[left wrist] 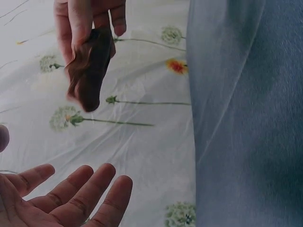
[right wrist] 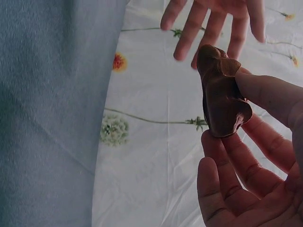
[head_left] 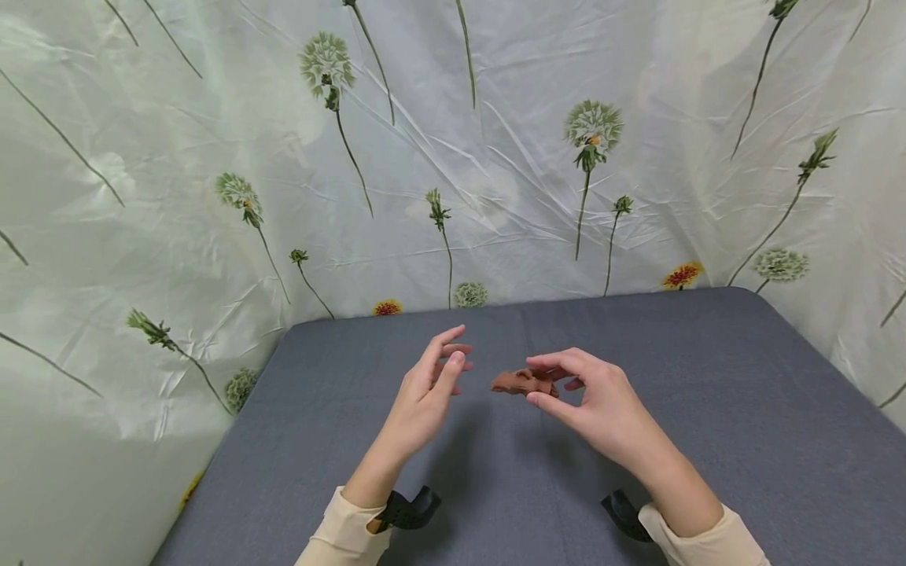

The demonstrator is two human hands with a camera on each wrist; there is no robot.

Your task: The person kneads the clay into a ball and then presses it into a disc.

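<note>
My right hand [head_left: 603, 399] pinches a small reddish-brown lump [head_left: 511, 383] between thumb and fingers, above the middle of the table. Its surface has smooth folds and knobs, like a moulded or carved figure; its exact kind cannot be told. In the right wrist view the brown lump [right wrist: 221, 101] stands lengthwise, with the thumb on one side and fingertips at its lower end. To its left my left hand [head_left: 421, 402] is raised with fingers spread loosely, holding nothing. A gap separates the left hand [left wrist: 71, 203] from the lump [left wrist: 89, 71] in the left wrist view.
A dark grey cloth-covered table [head_left: 340, 440] lies beneath both hands. Behind it hangs a pale, wrinkled curtain [head_left: 510, 220] printed with dandelions. Black straps [head_left: 410, 509] sit at both wrists, beside cream sleeves [head_left: 347, 531].
</note>
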